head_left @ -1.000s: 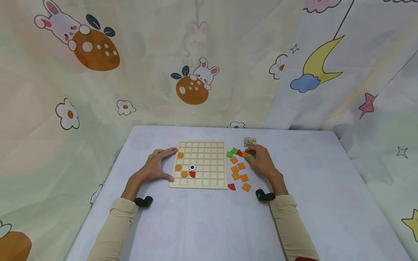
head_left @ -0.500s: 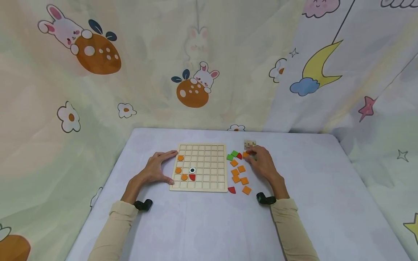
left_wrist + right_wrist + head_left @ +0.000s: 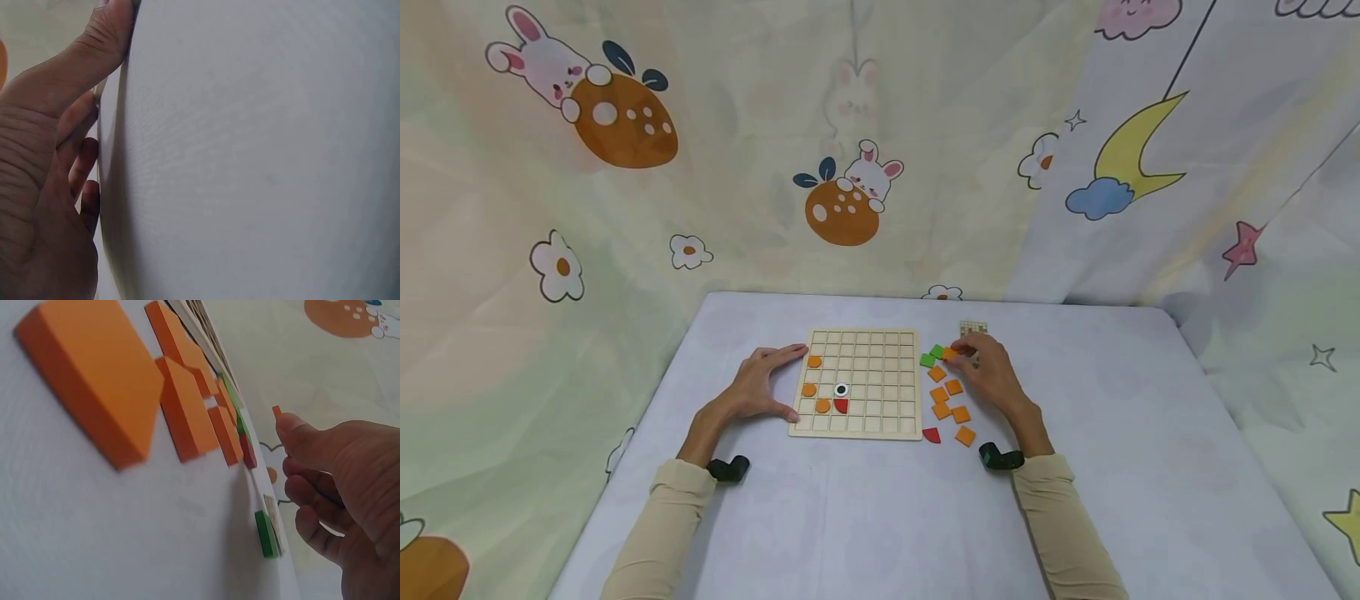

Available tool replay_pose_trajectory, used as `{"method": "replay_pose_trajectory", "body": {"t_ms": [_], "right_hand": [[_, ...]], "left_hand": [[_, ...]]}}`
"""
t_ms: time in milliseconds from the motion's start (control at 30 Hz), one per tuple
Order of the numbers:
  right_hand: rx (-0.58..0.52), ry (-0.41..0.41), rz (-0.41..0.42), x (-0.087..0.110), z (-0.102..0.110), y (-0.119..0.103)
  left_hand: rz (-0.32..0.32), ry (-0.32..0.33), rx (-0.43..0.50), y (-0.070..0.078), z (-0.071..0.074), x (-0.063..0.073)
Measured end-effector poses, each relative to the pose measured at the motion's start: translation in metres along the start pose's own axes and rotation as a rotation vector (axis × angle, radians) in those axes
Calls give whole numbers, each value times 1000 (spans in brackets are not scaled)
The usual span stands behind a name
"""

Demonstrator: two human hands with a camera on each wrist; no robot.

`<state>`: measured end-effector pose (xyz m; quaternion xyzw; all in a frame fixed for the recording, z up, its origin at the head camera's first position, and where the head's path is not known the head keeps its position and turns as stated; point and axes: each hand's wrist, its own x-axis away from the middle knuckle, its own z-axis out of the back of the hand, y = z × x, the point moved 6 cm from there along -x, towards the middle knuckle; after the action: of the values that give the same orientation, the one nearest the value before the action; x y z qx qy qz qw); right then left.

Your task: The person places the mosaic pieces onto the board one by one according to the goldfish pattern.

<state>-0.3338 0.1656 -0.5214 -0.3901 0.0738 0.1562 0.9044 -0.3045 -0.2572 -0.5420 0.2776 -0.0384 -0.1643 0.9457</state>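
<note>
My left hand [image 3: 752,387] spreads thumb and fingers against the left edge of a wooden grid board [image 3: 887,367]. In the left wrist view its thumb [image 3: 94,56] lies along that side. On the board are orange round pieces [image 3: 823,406], a red quarter-circle [image 3: 841,406] and a white eye piece [image 3: 841,390] with a black ring and dot. Right of the board, my right hand [image 3: 992,371] pinches an orange square tile [image 3: 950,353] between thumb and fingertips. The right wrist view shows this tile [image 3: 277,411] raised off the table.
Several orange square tiles [image 3: 942,411] lie right of the board, with green tiles [image 3: 927,360] behind them and a red quarter-circle piece [image 3: 932,435] in front. Under the right hand is another green tile [image 3: 265,534]. A small pattern card [image 3: 973,327] lies at the back.
My right hand has picked the orange tile up from the table and moved it left, covering a red piece in the head view. My left hand stays at the board.
</note>
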Motion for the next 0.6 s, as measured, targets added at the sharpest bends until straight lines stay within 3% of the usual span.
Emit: {"method": "replay_pose_trajectory", "body": {"t_ms": [600], "right_hand": [[-59,-53,106,-11,-22,-26]], "left_hand": [[10,1,-2,-3,-1,-1]]}}
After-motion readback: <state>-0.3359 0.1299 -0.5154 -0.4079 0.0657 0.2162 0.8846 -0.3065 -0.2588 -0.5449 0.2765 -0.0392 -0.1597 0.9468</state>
